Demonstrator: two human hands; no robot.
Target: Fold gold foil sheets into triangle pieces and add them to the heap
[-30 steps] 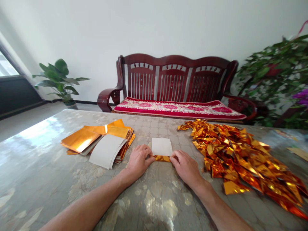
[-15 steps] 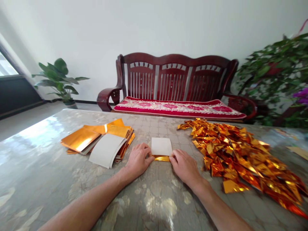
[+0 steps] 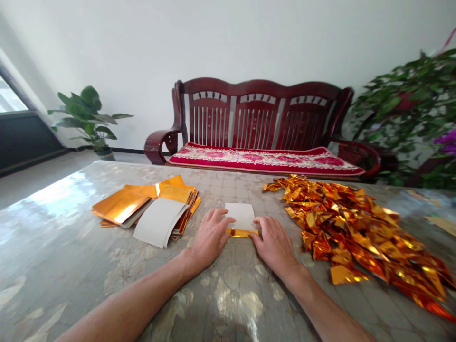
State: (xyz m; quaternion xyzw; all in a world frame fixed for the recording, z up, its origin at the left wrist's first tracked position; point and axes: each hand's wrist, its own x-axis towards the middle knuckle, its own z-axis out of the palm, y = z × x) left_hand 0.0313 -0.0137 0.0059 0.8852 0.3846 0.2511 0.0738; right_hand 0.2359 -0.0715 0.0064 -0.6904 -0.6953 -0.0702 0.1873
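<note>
A sheet of gold foil paper [image 3: 241, 215] lies between my hands with its pale side up. Its near edge is folded over into a shiny gold strip. My left hand [image 3: 211, 237] pinches the left end of that strip between thumb and fingers. At the right end, my right hand [image 3: 275, 241] grips it the same way, thumb toward me. Left of my hands is a loose stack of foil sheets [image 3: 160, 221], some gold side up and some pale. A big heap of folded gold foil pieces [image 3: 349, 228] spreads over the table's right side.
The table [image 3: 149, 294] has a glossy patterned cover. Clear plastic [image 3: 423, 203] lies at its far right. Behind stands a dark wooden bench [image 3: 254, 116] with a red floral cushion [image 3: 263, 159]. Potted plants [image 3: 87, 116] flank the bench.
The fingers of both hands have lifted and reached forward over the sheet, spreading from the thumbs. The gold strip at the near edge looks slightly raised. The stack and heap stay put.
</note>
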